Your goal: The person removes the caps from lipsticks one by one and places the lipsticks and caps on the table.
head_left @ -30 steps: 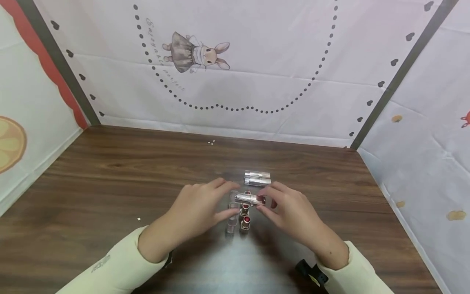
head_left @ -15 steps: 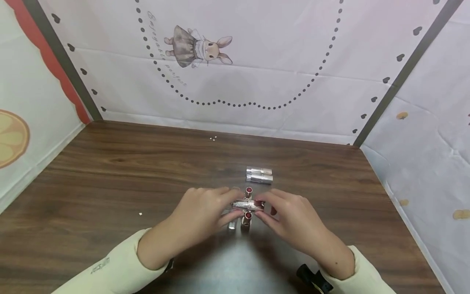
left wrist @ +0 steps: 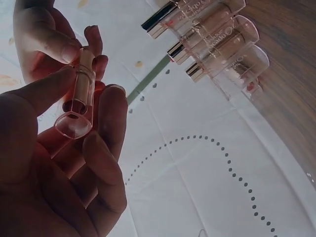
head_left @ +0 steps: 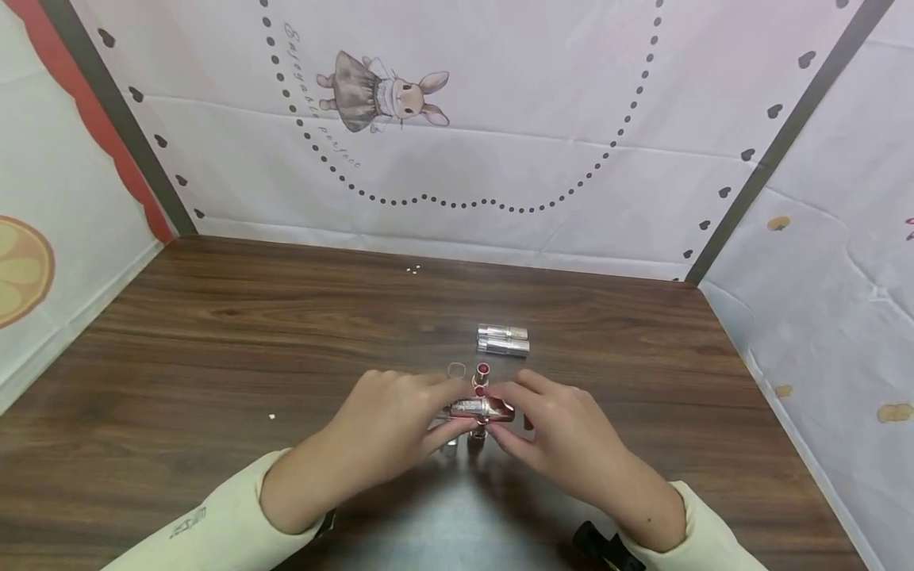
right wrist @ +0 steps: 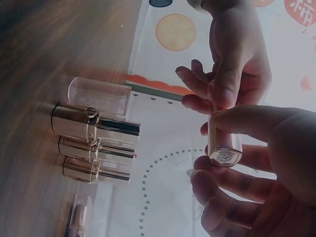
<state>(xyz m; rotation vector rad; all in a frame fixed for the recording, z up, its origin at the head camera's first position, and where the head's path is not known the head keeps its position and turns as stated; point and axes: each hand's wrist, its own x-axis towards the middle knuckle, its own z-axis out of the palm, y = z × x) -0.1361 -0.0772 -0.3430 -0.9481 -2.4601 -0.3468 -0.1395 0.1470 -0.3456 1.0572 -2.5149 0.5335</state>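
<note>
Both hands hold one lipstick (head_left: 466,408) level above the table. My left hand (head_left: 385,416) pinches its left end, where a clear cap (left wrist: 73,126) sits around the tube in the left wrist view. On the other end, the thumb and fingers of my right hand (head_left: 571,424) grip the base (right wrist: 225,157), whose patterned bottom faces the right wrist camera. Below the hands, uncapped lipsticks (right wrist: 111,127) stand in a row, and red tips (head_left: 483,369) show in the head view. Clear caps (right wrist: 98,96) stand alongside them, partly hidden by my left hand.
Two silvery capped lipsticks (head_left: 503,340) lie side by side just beyond the row. Small white bits (head_left: 412,270) dot the wooden table (head_left: 286,317) near the back, with another white bit (head_left: 272,416) at left. Printed cloth walls (head_left: 500,159) enclose the table.
My left hand has moved right and its fingers have closed on the lipstick's left end, where they were apart before. Both hands and the lipstick are slightly nearer the body.
</note>
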